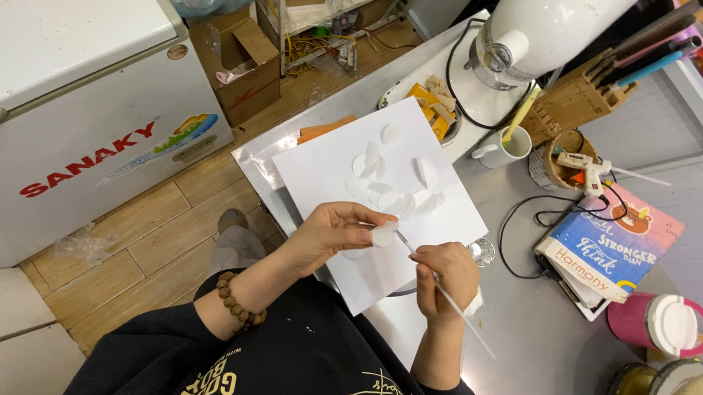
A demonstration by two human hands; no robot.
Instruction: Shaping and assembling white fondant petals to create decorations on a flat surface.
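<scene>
Left hand point(333, 234) pinches a small white paper petal point(384, 234) between fingertips, just above the near edge of a white sheet point(316, 171). Right hand point(446, 278) is closed around a thin white stick point(451, 298), its tip touching the petal. More white petals point(380, 183) lie clustered on the sheet, which rests on a grey metal table point(537, 325). Near, to the right: a glue gun point(587, 169) in a basket, a white mug point(502, 148), a pink-lidded tumbler point(662, 325).
</scene>
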